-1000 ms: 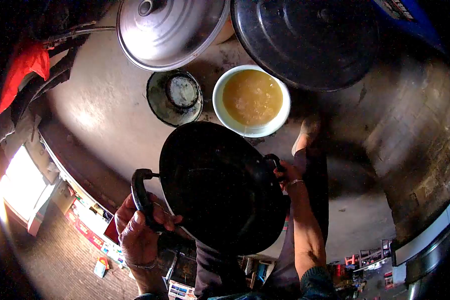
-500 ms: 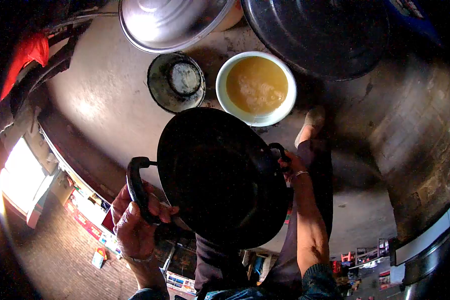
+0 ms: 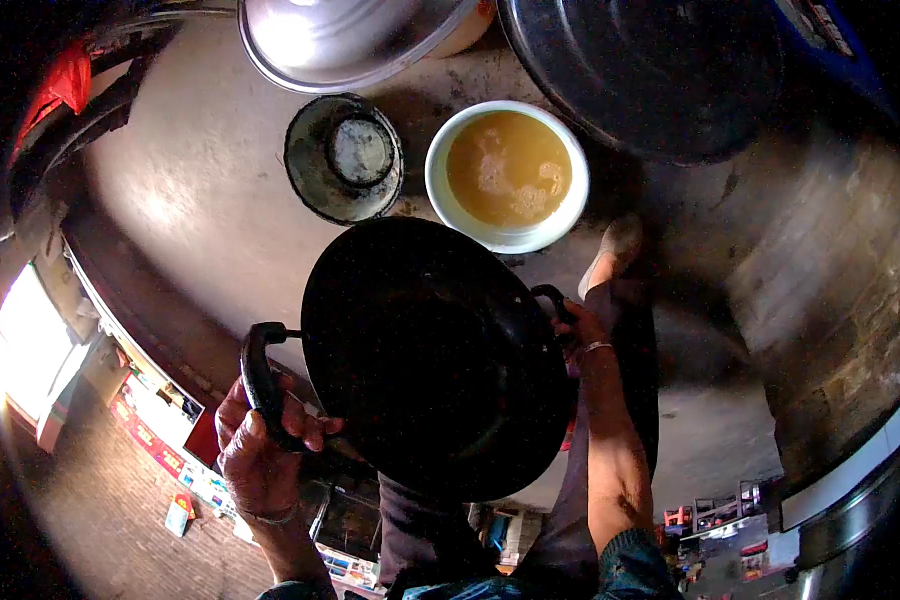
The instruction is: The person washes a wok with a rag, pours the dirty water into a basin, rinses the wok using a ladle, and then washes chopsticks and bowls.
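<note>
A black wok (image 3: 430, 360) with two loop handles hangs tilted between my hands, its dark inside facing up. My left hand (image 3: 265, 440) is wrapped round the larger handle on the left side. On the right side, my right hand (image 3: 582, 335) grips the smaller handle, its fingers partly hidden by the rim. Just beyond the wok stands a white basin (image 3: 438, 185) of cloudy yellow-brown liquid (image 3: 505, 170) with patches of foam. Left of that basin is a dark, worn bucket (image 3: 308, 170) with a pale bottom.
A shiny metal lid (image 3: 340, 40) and a large black round lid or pan (image 3: 650, 80) lie at the far side. My foot (image 3: 615, 250) is right of the basin. Red cloth (image 3: 65, 85) hangs at far left. A brick floor (image 3: 100, 510) shows lower left.
The foam in the basin has shifted into new patches. The wok and both hands sit slightly further left in view, still in the same grip.
</note>
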Action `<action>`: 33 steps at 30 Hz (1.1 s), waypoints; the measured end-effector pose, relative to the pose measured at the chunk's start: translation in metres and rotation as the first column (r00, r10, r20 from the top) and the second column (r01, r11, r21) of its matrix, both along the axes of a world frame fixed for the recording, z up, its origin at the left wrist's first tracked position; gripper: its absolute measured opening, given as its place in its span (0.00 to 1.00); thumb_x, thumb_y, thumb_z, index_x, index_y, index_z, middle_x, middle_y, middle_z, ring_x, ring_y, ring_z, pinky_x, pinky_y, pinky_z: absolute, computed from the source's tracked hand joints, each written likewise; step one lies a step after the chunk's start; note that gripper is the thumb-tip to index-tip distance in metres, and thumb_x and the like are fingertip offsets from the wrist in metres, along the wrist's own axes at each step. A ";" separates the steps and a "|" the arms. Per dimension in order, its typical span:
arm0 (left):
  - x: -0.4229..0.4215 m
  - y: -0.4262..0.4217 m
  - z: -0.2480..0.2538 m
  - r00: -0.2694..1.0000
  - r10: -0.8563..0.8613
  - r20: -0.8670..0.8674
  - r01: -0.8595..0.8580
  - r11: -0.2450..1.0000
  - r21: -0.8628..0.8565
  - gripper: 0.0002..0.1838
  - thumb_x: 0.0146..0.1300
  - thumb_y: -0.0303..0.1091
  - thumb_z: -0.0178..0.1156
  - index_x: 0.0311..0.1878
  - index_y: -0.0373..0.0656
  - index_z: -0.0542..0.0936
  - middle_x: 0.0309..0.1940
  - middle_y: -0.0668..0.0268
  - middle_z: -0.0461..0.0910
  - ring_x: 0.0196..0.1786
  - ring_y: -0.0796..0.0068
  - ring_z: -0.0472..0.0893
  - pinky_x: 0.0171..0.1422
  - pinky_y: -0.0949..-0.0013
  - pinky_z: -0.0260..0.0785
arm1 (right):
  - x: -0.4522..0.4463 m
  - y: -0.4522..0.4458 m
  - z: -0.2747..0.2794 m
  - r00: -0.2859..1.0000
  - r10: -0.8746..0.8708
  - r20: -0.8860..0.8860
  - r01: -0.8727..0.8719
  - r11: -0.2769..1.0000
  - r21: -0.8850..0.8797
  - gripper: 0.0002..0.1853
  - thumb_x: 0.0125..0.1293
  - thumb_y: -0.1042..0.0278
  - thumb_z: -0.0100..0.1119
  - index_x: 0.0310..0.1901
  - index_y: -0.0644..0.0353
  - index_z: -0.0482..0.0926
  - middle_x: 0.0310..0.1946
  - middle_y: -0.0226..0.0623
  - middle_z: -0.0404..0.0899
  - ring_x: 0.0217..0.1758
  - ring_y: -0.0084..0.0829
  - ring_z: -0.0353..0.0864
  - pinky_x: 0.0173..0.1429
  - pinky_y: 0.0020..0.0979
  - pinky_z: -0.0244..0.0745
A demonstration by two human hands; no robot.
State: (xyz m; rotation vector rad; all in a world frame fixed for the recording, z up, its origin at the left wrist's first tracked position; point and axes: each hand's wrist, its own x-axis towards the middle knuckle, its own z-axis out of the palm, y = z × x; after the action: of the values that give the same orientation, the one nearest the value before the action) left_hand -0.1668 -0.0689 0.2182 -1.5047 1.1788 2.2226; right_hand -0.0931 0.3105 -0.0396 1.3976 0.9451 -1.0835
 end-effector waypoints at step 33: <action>0.204 -0.163 -0.319 0.975 0.108 0.196 -0.110 0.994 0.002 0.01 0.52 0.24 0.52 0.29 0.39 0.72 0.20 0.62 0.71 0.25 0.70 0.73 0.36 0.61 0.72 | -0.172 -0.163 0.007 0.441 0.386 -0.811 -0.387 0.896 0.216 0.16 0.50 0.76 0.52 0.43 0.63 0.75 0.28 0.31 0.76 0.14 0.13 0.61 0.18 0.16 0.56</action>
State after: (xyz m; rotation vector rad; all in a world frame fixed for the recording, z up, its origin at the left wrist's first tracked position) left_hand 0.0373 -0.2321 -0.1012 -1.7753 1.0437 2.0848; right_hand -0.2656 0.1477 -0.0325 0.4884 1.8655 -1.3971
